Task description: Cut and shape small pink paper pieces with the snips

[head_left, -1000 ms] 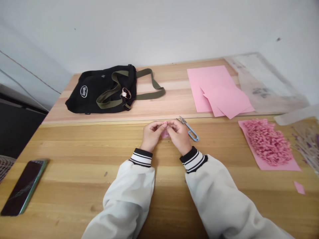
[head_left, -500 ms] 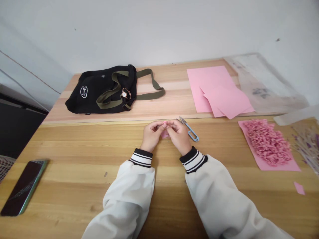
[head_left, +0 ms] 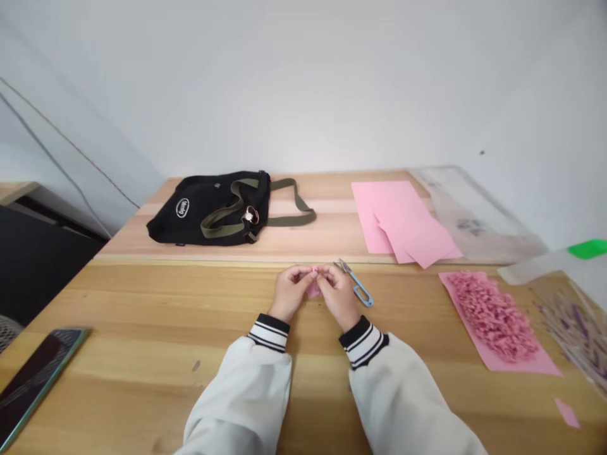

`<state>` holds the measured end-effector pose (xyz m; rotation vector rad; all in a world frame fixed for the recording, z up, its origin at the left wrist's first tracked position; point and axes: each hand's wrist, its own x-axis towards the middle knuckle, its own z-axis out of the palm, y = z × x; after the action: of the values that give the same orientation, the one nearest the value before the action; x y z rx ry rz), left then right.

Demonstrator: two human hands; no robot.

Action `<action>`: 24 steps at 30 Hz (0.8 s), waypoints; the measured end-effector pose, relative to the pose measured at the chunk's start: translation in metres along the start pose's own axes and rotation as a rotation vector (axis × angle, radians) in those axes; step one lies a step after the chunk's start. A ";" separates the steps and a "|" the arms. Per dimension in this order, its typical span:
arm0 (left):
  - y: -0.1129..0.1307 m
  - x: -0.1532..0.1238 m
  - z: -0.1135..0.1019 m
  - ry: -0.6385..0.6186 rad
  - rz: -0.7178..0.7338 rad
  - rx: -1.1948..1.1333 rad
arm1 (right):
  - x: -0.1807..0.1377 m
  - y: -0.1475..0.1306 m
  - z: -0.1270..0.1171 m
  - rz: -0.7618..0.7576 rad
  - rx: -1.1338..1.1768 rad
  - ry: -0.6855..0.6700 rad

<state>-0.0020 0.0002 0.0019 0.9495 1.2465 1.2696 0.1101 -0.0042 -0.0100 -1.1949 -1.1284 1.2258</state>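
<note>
My left hand (head_left: 289, 293) and my right hand (head_left: 338, 296) meet over the wooden table, thumbs and forefingers closed in a pinch. Between the fingertips is a small pink piece of paper (head_left: 313, 289), mostly covered by the fingers, with a crumpled-looking pink bit showing at the top. Its exact fold or shape is too small to make out. Just right of my right hand lies a pair of blue-handled thread snips (head_left: 359, 285), blades pointing away from me.
A black bag (head_left: 213, 212) with a watch (head_left: 250, 216) on it lies at the back left. Pink paper sheets (head_left: 405, 218) lie back right. Right: pink crinkled pieces (head_left: 496, 319) on a pink sheet, a paper scrap (head_left: 566, 412), dried stems in clear wrap (head_left: 576, 332). A phone (head_left: 35, 379) lies left.
The view has tilted up, so everything sits lower in the picture. Both hands keep the same pinch on the pink paper, with hardly any movement over the table.
</note>
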 end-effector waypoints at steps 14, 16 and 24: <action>-0.007 0.003 -0.001 -0.009 0.017 -0.069 | 0.002 0.003 -0.001 -0.011 0.019 -0.008; -0.007 0.004 -0.001 -0.026 0.030 -0.064 | 0.003 0.004 -0.001 -0.009 0.014 -0.004; -0.010 0.007 -0.003 -0.080 0.087 -0.010 | 0.005 0.007 -0.002 -0.039 -0.004 0.005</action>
<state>-0.0039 0.0055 -0.0093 1.0465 1.1461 1.2912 0.1114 0.0011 -0.0175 -1.1733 -1.1454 1.1912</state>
